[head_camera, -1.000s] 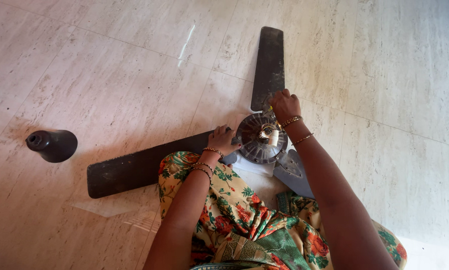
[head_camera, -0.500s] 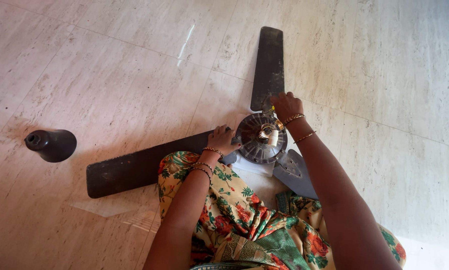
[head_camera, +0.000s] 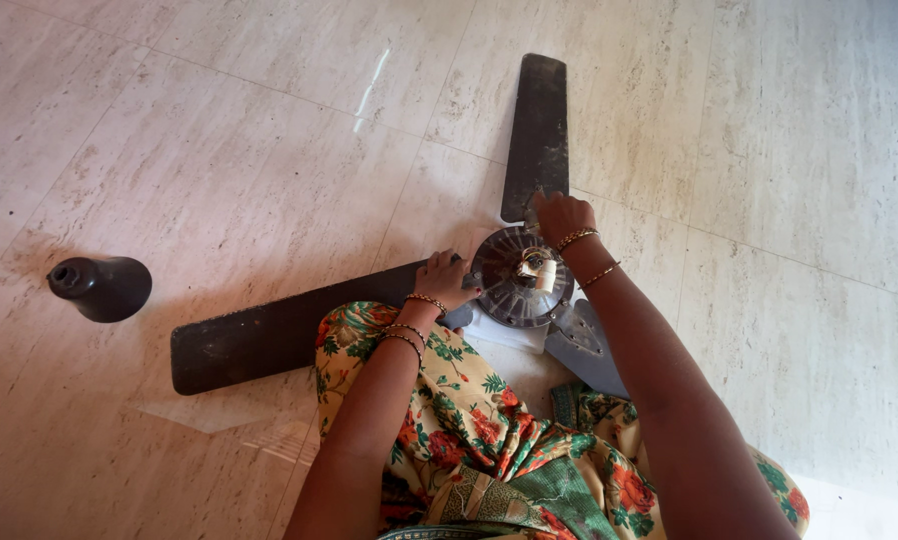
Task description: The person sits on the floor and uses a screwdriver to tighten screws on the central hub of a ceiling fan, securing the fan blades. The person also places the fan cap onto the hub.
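Observation:
A dark ceiling fan lies on the tiled floor, its round grey motor hub (head_camera: pixel 514 285) between my hands. One blade (head_camera: pixel 537 125) points away from me and another blade (head_camera: pixel 269 335) runs left. My left hand (head_camera: pixel 447 281) grips the root of the left blade beside the hub. At the hub's far edge, where the far blade joins, my right hand (head_camera: pixel 561 218) presses down with curled fingers; what it holds, if anything, is hidden. A small white part (head_camera: pixel 545 275) sits on the hub's centre.
A dark bell-shaped fan canopy (head_camera: pixel 101 287) lies on its side at the left. A white cloth (head_camera: pixel 504 333) lies under the hub. My flowered garment (head_camera: pixel 469 430) covers my lap and the third blade's bracket (head_camera: pixel 581 345).
My right hand has slid a little left and down along the hub's far edge. The left hand and the fan stay put.

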